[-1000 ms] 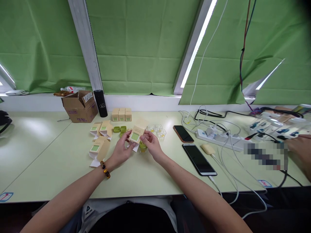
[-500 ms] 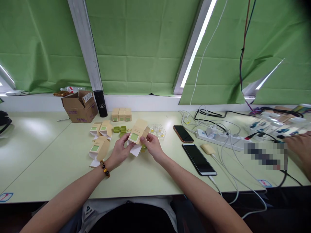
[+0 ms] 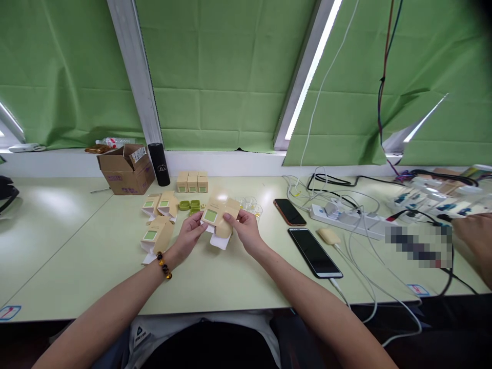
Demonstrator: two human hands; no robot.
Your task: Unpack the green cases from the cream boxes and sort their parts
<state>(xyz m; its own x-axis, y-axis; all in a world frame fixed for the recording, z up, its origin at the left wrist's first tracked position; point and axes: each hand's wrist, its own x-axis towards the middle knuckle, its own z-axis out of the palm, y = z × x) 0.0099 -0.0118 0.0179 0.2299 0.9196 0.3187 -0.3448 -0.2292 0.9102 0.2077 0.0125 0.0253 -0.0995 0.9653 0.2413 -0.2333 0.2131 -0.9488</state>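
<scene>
Between my two hands is a small kraft-paper box, partly flattened, with a green window on its face and white inner flaps hanging at the bottom. My left hand pinches its left edge. Thumb on top, my right hand grips the right side. Behind the box lie small green trays and clear plastic pieces, partly covered by it. Left of my left hand are more partly flattened kraft-paper boxes. Farther back, three upright folded boxes stand in a row.
A cardboard carton and a black bottle stand at the back left. To the right lie two phones, a power strip and tangled cables. Another person's hand is at the far right.
The held box has tilted and spread wider, with more of its side panel and white flaps showing. My right hand has shifted slightly right.
</scene>
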